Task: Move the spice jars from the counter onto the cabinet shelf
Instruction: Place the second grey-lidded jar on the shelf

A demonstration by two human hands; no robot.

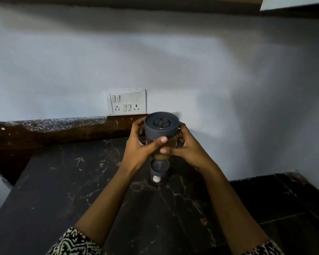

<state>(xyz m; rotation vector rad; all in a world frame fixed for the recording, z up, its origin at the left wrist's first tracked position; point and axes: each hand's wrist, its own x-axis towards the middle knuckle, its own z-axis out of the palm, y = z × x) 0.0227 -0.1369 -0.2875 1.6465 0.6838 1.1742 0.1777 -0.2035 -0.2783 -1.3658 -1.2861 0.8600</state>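
left hand (136, 146) and right hand (190, 150) both wrapped round one spice jar (161, 126), held clear of the tabletop (81, 181), directly over a second jar (159, 170) standing there. my call: hold it upright, raise straight toward the shelf (not in view), avoid clipping the lower lid.

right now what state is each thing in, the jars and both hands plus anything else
held jar: upright, lifted above the counter, closed
second jar: standing on the counter, closed, untouched
left hand: grips the held jar
right hand: grips the held jar
wall switches: positions too small to tell
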